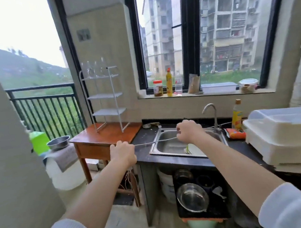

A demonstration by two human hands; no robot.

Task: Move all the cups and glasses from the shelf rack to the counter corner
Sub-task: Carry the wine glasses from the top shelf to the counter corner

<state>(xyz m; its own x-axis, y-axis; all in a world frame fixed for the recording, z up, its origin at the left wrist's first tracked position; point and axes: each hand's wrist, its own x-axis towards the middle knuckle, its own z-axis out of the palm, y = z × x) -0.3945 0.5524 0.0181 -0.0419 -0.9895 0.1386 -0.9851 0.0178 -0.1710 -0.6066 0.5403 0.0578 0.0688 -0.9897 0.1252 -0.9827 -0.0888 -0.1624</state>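
Observation:
A white wire shelf rack [105,97] stands on a small wooden table [110,134] left of the sink. Several clear glasses [95,68] stand on its top tier; the two lower tiers look bare. My left hand [122,151] is closed on a thin grey cord [155,142] near the table's front right corner. My right hand [188,130] pinches the same cord above the steel sink [175,146]. The cord runs on to the right, past the tap [211,113]. Both hands are well below and to the right of the glasses.
The dark counter [145,149] holds the sink, a yellow bottle [236,115], a snack packet [235,133] and stacked white plastic bins [283,136] at right. Jars and bottles line the window sill [198,93]. Bowls and buckets sit under the counter. A railing [44,107] lies left.

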